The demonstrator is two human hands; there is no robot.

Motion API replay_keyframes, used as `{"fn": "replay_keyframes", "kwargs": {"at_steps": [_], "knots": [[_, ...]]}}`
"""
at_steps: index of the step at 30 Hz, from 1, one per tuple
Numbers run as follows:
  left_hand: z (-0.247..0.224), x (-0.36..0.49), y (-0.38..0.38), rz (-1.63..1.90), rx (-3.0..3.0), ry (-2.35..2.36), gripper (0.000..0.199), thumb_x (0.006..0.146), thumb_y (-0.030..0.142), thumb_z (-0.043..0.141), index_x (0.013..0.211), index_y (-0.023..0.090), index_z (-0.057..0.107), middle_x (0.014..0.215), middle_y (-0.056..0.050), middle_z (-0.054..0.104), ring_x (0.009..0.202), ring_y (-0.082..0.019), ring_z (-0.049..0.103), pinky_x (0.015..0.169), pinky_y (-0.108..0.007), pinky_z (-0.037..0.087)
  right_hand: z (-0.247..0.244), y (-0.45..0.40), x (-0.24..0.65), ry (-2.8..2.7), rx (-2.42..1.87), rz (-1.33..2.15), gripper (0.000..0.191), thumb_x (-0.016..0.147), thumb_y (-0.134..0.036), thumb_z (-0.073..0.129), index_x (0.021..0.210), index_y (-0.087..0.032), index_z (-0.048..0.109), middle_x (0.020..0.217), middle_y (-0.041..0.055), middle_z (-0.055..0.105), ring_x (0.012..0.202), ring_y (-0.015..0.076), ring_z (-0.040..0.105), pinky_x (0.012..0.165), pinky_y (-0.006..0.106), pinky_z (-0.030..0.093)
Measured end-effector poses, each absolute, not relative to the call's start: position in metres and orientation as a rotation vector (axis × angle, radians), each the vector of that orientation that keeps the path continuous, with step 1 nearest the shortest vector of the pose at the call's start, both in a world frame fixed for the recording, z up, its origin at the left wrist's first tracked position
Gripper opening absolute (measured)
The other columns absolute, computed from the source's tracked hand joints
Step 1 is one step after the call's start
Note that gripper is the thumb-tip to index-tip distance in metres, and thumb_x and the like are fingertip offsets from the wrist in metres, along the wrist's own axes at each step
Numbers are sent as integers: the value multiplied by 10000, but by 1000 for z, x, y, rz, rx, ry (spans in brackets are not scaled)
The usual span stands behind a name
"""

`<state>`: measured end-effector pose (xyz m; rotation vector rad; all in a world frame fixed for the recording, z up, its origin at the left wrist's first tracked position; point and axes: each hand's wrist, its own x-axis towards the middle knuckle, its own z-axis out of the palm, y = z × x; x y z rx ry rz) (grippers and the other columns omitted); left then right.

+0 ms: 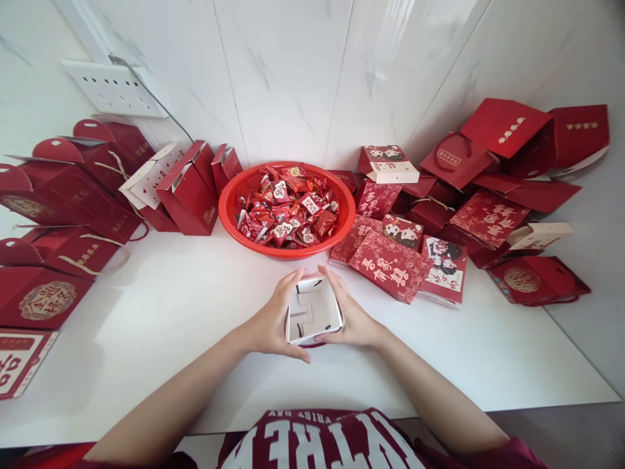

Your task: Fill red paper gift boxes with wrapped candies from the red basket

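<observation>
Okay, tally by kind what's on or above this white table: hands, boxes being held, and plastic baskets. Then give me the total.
Hands: 2, the left hand and the right hand
Held boxes: 1, the open box between them
Plastic baskets: 1, the red basket
Total: 4

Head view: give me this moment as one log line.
left hand: holding box | right hand: holding box | box: top open, white interior | red basket: wrapped sweets inside, beyond box
</observation>
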<state>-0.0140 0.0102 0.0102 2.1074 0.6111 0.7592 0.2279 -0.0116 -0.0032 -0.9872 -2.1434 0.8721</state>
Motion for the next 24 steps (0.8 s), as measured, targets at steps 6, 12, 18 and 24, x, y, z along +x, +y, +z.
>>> {"fn": "replay_keyframes", "kwargs": {"at_steps": [6,12,18,24], "knots": [[6,-14,12,878,1891,604,1262,664,314,861,1569,329,-18,1485,-164,335,1365,-369,401,1122,-585,346,-2,-7,217,-2122,-1018,684,1285,685,-656,756,1583,-241,-65,1576,178,220,1466,343,237,1177,523,283],[-5,-19,24,955,1816,618,1228,621,351,886,1544,317,77,1437,-167,384,1331,-380,433,1095,-602,364,-10,6,215,-2226,-1033,548,1320,669,-695,746,1580,-218,-82,1589,199,212,1466,368,231,1172,546,283],[-10,-21,32,846,1626,559,1133,596,326,908,1473,315,191,1434,-164,410,1326,-368,452,1092,-593,367,9,7,229,-2407,-1009,557,1295,711,-793,624,1587,-119,-50,1630,239,118,1497,381,166,1185,569,232],[-6,-20,31,812,1564,518,1045,635,294,877,1445,298,216,1400,-169,453,1276,-360,508,1044,-590,415,105,24,249,-2502,-1077,623,506,1016,-528,360,1320,-210,612,1304,111,653,1192,272,602,1049,457,419]]}}
